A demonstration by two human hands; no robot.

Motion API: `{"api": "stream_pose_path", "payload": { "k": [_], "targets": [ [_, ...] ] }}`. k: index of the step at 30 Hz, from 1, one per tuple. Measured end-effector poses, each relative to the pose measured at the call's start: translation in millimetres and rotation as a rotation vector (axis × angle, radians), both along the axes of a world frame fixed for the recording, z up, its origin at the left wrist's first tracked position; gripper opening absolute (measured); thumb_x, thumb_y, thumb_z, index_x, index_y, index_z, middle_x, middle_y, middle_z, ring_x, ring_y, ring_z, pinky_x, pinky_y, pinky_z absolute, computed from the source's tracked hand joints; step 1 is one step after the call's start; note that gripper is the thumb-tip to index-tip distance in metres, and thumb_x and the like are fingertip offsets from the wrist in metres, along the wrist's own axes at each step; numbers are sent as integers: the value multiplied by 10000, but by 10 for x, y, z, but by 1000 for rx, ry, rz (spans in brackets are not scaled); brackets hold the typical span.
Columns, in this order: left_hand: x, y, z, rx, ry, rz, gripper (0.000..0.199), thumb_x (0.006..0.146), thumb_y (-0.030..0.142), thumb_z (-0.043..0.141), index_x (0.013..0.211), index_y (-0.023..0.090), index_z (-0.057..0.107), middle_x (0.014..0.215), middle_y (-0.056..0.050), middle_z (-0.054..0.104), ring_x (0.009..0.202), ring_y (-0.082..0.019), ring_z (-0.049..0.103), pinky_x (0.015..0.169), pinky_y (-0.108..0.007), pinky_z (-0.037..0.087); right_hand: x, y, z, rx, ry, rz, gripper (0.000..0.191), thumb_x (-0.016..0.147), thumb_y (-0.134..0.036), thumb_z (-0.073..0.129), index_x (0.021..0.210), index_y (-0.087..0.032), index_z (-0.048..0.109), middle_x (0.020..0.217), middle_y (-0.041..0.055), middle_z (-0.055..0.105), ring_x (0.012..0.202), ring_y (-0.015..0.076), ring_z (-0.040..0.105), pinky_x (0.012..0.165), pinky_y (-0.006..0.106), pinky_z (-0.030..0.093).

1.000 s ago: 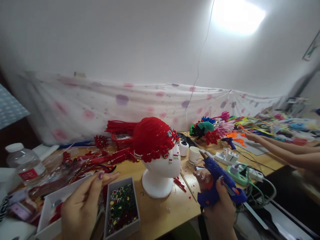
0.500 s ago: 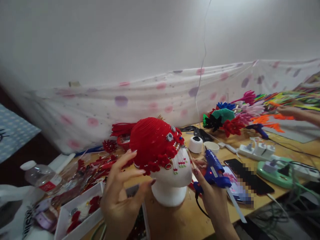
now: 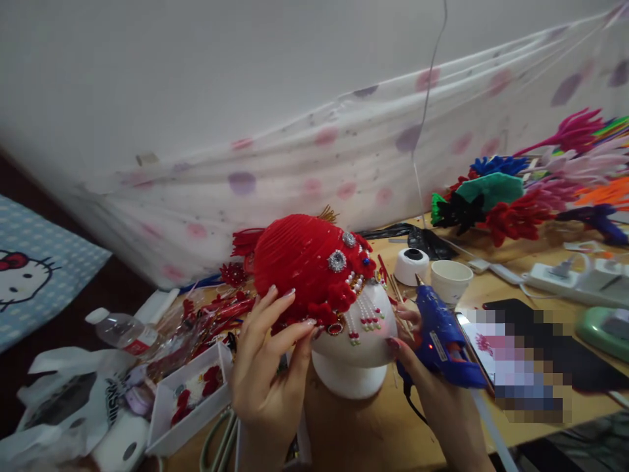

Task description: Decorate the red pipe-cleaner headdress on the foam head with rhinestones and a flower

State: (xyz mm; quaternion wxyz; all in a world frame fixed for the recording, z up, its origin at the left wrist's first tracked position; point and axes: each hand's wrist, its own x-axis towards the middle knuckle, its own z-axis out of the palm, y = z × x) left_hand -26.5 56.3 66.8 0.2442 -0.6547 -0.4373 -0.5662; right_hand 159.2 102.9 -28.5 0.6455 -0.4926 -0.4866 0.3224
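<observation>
A red headpiece point(image 3: 297, 259) with velvet flowers, silvery rhinestones and hanging bead tassels point(image 3: 369, 313) covers a white foam mannequin head point(image 3: 351, 377). My left hand point(image 3: 268, 373) lies against its lower left side, the thumb and index finger brought together at the flower trim, the other fingertips on the red strands. Whether they pinch a small piece is hard to see. In my right hand point(image 3: 439, 406) is a blue hot glue gun point(image 3: 437, 328), nozzle up, with a red light lit and a glue stick at its back. The right thumb rests against the foam head's right side.
Behind the gun stand a white paper cup point(image 3: 449, 278) and a white round container point(image 3: 411, 267). A phone point(image 3: 484, 341) and power strip point(image 3: 560, 278) lie right. White boxes point(image 3: 189, 406), a plastic bottle point(image 3: 122, 331) and red trimmings are left; pipe-cleaner flowers point(image 3: 515, 216) sit back right.
My left thumb and index finger have closed together and moved onto the headpiece's trim. The view has shifted and tilted, and the other person's hand is out of sight. The glue gun stays in my right hand.
</observation>
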Motion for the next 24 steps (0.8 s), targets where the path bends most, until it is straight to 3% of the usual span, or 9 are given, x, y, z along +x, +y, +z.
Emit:
{"api": "stream_pose_path", "payload": {
  "k": [6,16,24],
  "targets": [
    [27,4,1,-2,12,31,224,823,16,707,962,190,717,1179,-70,728,1194,-274,654,986,-482,556,-46,-5,5,-31,46,68,536,697,-563,811,1107,-238,694,1070,79,723,1019,308,672,951,447,550],
    [57,44,2,41,-7,36,223,823,-11,695,953,168,724,1150,-76,741,1165,-266,669,969,-461,560,-36,-15,78,43,45,144,423,748,-455,812,1099,-255,686,964,48,701,1022,303,646,962,503,531],
    [41,62,1,32,-47,17,287,817,-11,704,996,212,734,1187,-53,728,1160,-246,673,957,-449,576,-27,81,-22,89,37,124,506,723,-435,843,1153,-250,651,1195,88,677,1131,321,613,998,525,502]
  ]
}}
